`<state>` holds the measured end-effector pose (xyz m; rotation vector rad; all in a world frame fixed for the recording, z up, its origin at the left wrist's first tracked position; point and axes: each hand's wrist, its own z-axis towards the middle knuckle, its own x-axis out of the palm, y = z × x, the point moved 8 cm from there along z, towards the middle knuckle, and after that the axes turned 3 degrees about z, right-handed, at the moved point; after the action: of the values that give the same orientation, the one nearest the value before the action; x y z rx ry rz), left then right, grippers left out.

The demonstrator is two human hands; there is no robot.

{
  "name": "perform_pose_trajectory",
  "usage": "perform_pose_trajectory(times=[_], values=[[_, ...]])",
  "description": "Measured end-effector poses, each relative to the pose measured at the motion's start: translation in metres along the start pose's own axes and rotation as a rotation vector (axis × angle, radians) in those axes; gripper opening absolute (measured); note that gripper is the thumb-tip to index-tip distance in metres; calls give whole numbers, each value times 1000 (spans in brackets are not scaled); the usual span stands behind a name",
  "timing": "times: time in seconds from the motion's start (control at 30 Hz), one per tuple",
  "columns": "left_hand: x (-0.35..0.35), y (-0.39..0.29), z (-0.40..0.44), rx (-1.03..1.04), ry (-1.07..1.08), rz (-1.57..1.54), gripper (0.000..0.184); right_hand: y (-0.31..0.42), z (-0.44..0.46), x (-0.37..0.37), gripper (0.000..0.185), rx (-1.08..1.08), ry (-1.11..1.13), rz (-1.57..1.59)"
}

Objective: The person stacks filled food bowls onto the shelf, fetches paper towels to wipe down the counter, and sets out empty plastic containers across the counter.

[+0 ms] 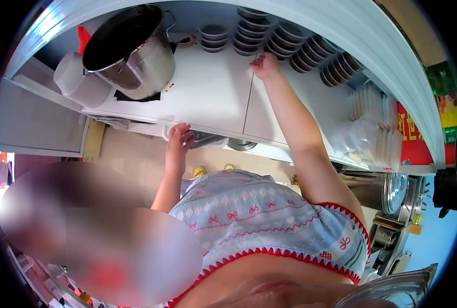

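Note:
My right hand [265, 66] is stretched far forward over the white counter [208, 87], its fingers curled. It is right beside a stack of dark round tubs with lids [286, 42]; whether the fingers touch the stack or hold something small, I cannot make out. Further stacks of the same tubs [250, 31] stand left and right of it along the back. My left hand [180, 138] hangs just in front of the counter's front edge, fingers loosely bent and apart, with nothing visible in it.
A large steel pot [151, 66] with dark contents stands on the counter's left, next to a white tub [80, 79]. A small bowl [183, 40] sits behind it. Bagged pale containers [374, 123] are stacked at the right. Another person, blurred, is at lower left.

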<state>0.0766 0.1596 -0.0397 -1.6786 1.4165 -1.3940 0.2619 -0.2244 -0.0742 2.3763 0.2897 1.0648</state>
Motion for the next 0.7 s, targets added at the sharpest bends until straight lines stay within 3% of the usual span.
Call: perform_pose_trajectory(times=[0.07,0.17,0.2,0.3,0.5,0.7], values=[[-6,-3,0,18,-5,-5,32,6,2,7,16,-105,-100,-11],[-18,-4,-3,16,-42,12,36,3,33,10,18,-89,-48,-91],[-21,-4,-4,17,-50,8,36,0,39,15,21,-73,67,-118],[-30,-2,-8,-3,-84,-10,35,-4,58,17,13,-74,62,-218],[-41,-5,-9,19,-118,-17,34,-18,39,30,19,-128,-3,-232],[-45,-11,-9,29,-108,-14,34,-29,52,34,21,41,54,-16]])
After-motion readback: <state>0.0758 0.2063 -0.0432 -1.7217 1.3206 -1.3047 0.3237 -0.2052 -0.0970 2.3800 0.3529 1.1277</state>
